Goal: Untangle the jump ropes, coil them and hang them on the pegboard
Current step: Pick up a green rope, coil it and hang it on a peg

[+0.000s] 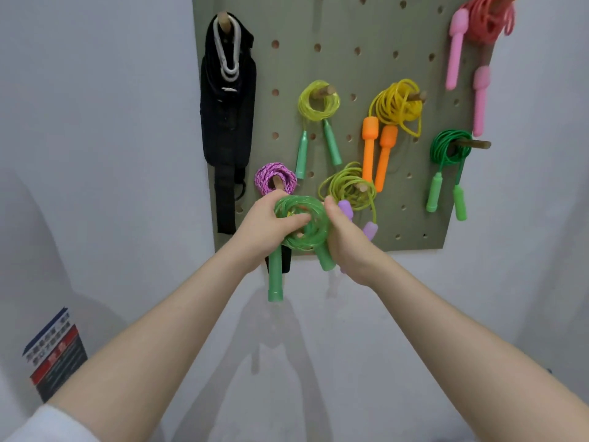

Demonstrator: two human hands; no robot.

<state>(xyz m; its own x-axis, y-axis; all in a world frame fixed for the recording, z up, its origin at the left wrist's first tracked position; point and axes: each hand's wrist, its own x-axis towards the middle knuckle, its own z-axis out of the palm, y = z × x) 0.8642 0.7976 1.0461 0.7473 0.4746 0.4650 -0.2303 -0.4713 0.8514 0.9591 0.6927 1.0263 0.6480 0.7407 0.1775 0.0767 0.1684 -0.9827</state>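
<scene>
My left hand (266, 223) curls its fingers (294, 218) through the middle of the green jump rope coil (302, 223), thumb behind, so the loops cannot spring apart. My right hand (345, 237) clamps the coil's far edge, its fingertips hidden. I judge I am steadying it for hanging. The translucent green coil is tight and round; its two green handles (275, 277) dangle below my fingers. Just beyond them the pegboard (350, 27) carries hung ropes: a pink braided coil (274, 180) and a yellow-green one (350, 186).

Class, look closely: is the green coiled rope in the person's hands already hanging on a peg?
No: both the left hand and the right hand grip the green coiled rope in front of the pegboard.
</scene>
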